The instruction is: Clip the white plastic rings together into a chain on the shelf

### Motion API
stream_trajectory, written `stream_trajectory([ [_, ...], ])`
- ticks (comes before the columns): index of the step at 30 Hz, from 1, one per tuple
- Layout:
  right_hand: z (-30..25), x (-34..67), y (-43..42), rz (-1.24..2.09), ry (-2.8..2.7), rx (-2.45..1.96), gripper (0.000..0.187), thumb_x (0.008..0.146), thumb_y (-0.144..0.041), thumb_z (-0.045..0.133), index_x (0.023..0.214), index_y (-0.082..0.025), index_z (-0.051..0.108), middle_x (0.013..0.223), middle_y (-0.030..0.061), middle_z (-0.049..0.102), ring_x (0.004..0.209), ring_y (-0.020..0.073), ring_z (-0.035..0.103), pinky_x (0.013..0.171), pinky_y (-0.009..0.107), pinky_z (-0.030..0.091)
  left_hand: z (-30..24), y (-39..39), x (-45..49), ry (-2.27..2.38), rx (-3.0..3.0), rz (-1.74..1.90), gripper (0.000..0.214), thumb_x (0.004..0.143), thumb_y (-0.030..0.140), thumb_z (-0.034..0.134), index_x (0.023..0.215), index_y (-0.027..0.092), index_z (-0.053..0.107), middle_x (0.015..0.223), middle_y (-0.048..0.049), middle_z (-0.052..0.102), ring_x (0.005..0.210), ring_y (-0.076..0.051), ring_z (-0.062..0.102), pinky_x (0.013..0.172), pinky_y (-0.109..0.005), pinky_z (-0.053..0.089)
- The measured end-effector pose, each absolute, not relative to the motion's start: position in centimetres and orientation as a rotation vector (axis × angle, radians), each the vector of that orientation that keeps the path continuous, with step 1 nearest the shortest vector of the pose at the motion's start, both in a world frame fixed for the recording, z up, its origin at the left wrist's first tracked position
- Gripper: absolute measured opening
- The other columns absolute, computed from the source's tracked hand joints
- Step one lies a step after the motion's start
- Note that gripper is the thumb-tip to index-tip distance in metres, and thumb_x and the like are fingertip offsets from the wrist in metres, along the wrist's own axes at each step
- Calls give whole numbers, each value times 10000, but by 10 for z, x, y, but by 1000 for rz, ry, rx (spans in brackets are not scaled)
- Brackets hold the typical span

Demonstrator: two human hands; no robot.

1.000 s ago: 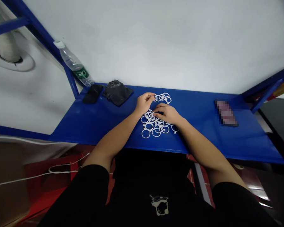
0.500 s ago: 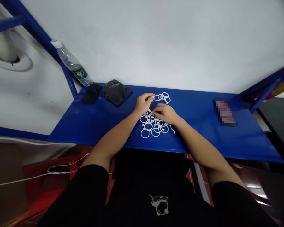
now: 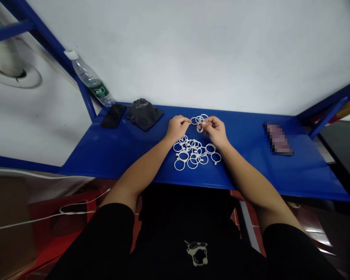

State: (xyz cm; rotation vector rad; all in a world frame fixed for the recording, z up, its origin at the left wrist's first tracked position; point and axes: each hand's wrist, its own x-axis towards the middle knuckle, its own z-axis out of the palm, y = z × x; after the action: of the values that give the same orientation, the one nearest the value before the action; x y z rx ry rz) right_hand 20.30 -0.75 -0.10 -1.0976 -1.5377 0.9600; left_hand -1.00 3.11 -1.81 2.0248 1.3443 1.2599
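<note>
Currently, both hands work at the far part of the blue worktop [image 3: 245, 159], close to the white wall [image 3: 192, 50]. The left hand [image 3: 179, 127] has its thumb and forefinger together, clamped on the left edge of a ring [image 3: 193, 118] in the small cluster [image 3: 199, 118]. The right hand [image 3: 214, 130] pinches a second ring [image 3: 200, 132] with its fingers; this ring overlaps the near side of the cluster in view, though whether the two are joined is too small to tell.

Nearer the person's body, just below the hands, lies the pile [image 3: 194, 154] of white rings with little knobs, many overlapping and some at the edges lying looser. Left of the hands are a dark pouch [image 3: 145, 114], a flat black slab [image 3: 113, 116] beside it, and a clear bottle [image 3: 90, 79] with a green label in the far left corner. Well to the right is a pixelated item [image 3: 278, 139], its details hidden. A white cord [image 3: 32, 223] runs past a red stool [image 3: 61, 233] below, at left.
</note>
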Motion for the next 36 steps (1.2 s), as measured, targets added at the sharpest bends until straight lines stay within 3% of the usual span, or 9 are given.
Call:
stream_trajectory([
  [8, -6, 208, -3, 931, -1503, -1121, 381, 970, -583, 694, 1183, -270, 729, 932, 48, 785, 616, 153, 533, 571, 330, 450, -18, 31, -10, 1350, 2109, 1238, 400, 963, 8, 575, 991, 260, 884, 1052, -28, 860, 1035, -235, 769, 1079, -452, 588],
  [12, -7, 210, -2, 937, -1484, -1127, 376, 968, -586, 692, 1139, -260, 768, 925, 49, 783, 594, 146, 514, 555, 325, 437, -21, 31, -9, 1341, 2124, 1241, 404, 982, 20, 628, 1192, 268, 868, 1295, -54, 843, 1225, -261, 755, 1169, -491, 569],
  [16, -5, 211, -1, 967, -1392, -1108, 326, 942, -553, 726, 1054, -250, 771, 887, 39, 773, 570, 132, 510, 534, 305, 432, -22, 30, -8, 1288, 2141, 1127, 324, 1023, 84, 683, 1235, 259, 854, 1469, -87, 777, 1367, -273, 722, 1241, -520, 539],
  [24, -5, 217, 5, 923, -1274, -1060, 152, 869, -323, 717, 937, -236, 822, 834, 22, 789, 525, 113, 493, 506, 285, 413, 5, 25, -30, 1224, 2394, 843, 272, 1025, 145, 641, 1167, 221, 860, 1095, -72, 856, 1089, -250, 769, 1060, -433, 602],
  [32, -11, 223, 11, 882, -1311, -1085, 209, 883, -303, 688, 1004, -225, 839, 879, 31, 803, 548, 112, 533, 530, 284, 454, 17, 25, -51, 1111, 2408, 460, 358, 812, 158, 688, 1115, 220, 868, 1116, -85, 834, 974, -244, 757, 916, -386, 607],
  [36, -11, 224, 12, 855, -1316, -1106, 212, 846, -279, 668, 949, -216, 842, 835, 28, 798, 532, 116, 537, 511, 279, 443, 10, 25, -47, 1104, 2447, 405, 324, 787, 159, 709, 1062, 223, 868, 1064, -88, 820, 968, -254, 755, 875, -377, 595],
])
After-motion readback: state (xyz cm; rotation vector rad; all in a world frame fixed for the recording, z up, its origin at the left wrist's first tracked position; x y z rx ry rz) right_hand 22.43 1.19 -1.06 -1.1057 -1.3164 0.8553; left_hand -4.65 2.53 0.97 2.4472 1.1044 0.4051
